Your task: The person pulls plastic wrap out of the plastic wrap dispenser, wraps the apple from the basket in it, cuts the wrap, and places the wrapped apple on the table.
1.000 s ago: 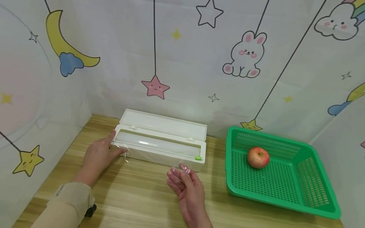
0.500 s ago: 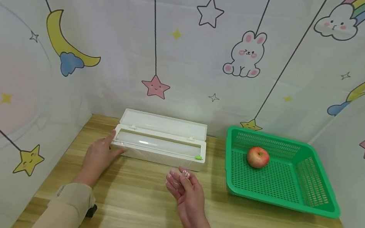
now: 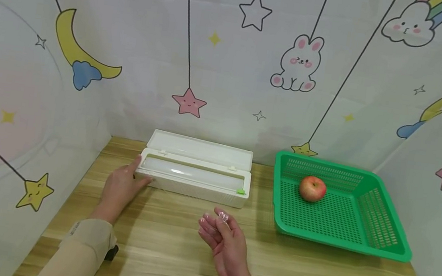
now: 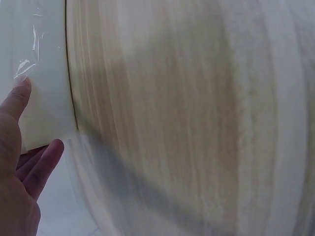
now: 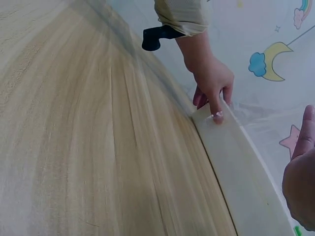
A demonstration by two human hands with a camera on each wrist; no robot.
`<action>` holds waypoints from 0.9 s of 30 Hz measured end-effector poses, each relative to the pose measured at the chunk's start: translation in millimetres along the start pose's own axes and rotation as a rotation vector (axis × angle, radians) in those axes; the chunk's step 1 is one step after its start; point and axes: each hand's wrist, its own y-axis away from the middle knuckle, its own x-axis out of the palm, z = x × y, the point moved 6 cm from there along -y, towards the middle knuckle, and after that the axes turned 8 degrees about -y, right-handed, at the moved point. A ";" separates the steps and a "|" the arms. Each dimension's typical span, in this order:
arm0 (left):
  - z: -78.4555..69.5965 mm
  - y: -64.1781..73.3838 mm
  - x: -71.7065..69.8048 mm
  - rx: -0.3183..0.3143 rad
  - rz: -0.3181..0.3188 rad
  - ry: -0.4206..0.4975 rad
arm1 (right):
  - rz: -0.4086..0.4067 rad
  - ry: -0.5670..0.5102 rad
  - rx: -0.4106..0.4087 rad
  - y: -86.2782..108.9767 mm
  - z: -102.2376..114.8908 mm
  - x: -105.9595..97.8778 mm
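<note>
A white cling film dispenser [image 3: 196, 191] sits at the back of the table, its lid raised. Inside lies a film roll [image 3: 195, 173], and a green cutter slider [image 3: 240, 191] is at the right end of the front rail. My left hand [image 3: 119, 192] grips the dispenser's left end; the left wrist view has the thumb on its front wall [image 4: 47, 103] and the other fingers around the end. In front of the dispenser's right half, my right hand [image 3: 230, 248] pinches clear cling film [image 3: 223, 216] between thumb and fingers. The film between hand and dispenser is barely visible.
A green plastic basket [image 3: 341, 248] stands to the right with a red apple [image 3: 312, 189] in it. Cartoon-printed white cloth [image 3: 230, 73] walls off the back and both sides of the wooden table [image 3: 171, 253].
My right hand has come slightly toward me with the film. The dispenser has shifted very slightly nearer, while my left hand keeps its grip on it.
</note>
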 end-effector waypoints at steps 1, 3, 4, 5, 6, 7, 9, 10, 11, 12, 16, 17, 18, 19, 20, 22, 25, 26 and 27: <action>-0.3 0.0 -0.1 0.000 0.001 0.002 | 0.007 0.005 -0.004 0.3 0.6 0.7; -1.0 -0.1 0.2 0.000 0.003 0.001 | 0.019 0.008 -0.015 0.5 2.0 2.4; -1.1 -0.1 0.6 0.000 0.003 0.000 | 0.028 0.011 -0.023 0.5 3.1 3.6; -1.4 -0.1 0.9 -0.001 0.004 -0.001 | 0.038 0.014 -0.033 0.5 4.4 5.0; -1.7 0.0 1.4 -0.002 0.005 0.000 | 0.045 0.014 -0.041 0.4 5.5 6.1; -1.9 0.0 1.8 -0.003 0.006 0.001 | 0.054 0.015 -0.049 0.5 6.7 7.4; -2.3 0.2 2.4 -0.008 0.009 0.006 | 0.058 0.012 -0.052 1.4 7.6 8.9; -2.7 0.3 2.4 -0.010 0.008 0.009 | 0.057 0.012 -0.051 2.3 7.6 9.4; -3.4 0.6 2.1 -0.012 0.008 0.011 | 0.053 0.009 -0.046 3.3 7.3 9.7; -4.0 0.8 1.8 -0.014 0.007 0.014 | 0.047 0.005 -0.039 4.3 6.6 9.4; -5.7 1.0 0.6 -0.017 -0.006 0.021 | 0.018 -0.004 -0.025 8.5 3.5 7.7; -5.9 1.1 0.4 -0.020 -0.008 0.022 | 0.014 -0.006 -0.026 9.4 3.0 7.4; -5.6 1.0 0.4 -0.022 -0.011 0.021 | 0.008 -0.008 -0.027 10.2 2.3 6.8; -5.5 1.0 0.4 -0.025 -0.012 0.019 | 0.004 -0.009 -0.028 11.0 1.7 6.5; -5.3 1.1 0.4 -0.027 -0.012 0.017 | -0.001 -0.010 -0.027 11.8 0.8 5.9; -4.3 1.4 0.4 -0.036 -0.007 0.015 | -0.008 -0.012 -0.024 13.8 -0.3 5.4; -3.2 1.3 1.2 -0.040 0.000 0.017 | -0.013 -0.014 -0.017 16.8 -1.9 4.6; -3.0 1.3 1.4 -0.041 0.001 0.020 | -0.014 -0.013 -0.014 17.7 -2.4 4.2; -3.1 1.3 1.4 -0.040 0.000 0.023 | -0.014 -0.012 -0.011 18.6 -2.7 3.9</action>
